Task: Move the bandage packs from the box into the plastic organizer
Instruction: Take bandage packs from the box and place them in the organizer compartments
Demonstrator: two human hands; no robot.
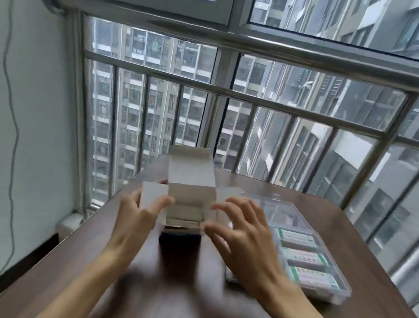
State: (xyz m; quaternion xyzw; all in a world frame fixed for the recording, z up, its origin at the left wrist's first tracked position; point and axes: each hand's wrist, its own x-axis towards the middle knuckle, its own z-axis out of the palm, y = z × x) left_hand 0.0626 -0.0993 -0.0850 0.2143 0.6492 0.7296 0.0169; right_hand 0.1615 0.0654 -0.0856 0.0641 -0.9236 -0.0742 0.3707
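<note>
**Box steadied and open, organizer waiting alongside**

Both forearms reach up from the bottom of the view across a dark wooden table [184,290], meeting at a small cardboard box [183,225] that stands upright near the table's middle. Its top flaps are folded out and the tall rear flap stands up, so the mouth faces the person, ready to be reached into. Something pale lies inside near the top, probably the bandage packs, though blur hides the detail.

The left hand [139,211] rests against the box's left side, thumb curled toward the open rim and fingers behind the side flap. It looks placed there to keep the light box from sliding or tipping; how firmly it grips is unclear.

The right hand [241,233] hovers just right of the box with fingers spread and slightly bent, holding nothing. Its fingertips are at or near the right edge, and contact cannot be confirmed. My guess is it is about to dip in for a pack.

Just beside the right hand sits the clear plastic organizer [340,293], lid open. Three green-and-white packs [304,258] already lie in a row inside, so the transfer seems partly done. Keeping it close makes each carry short.
</note>
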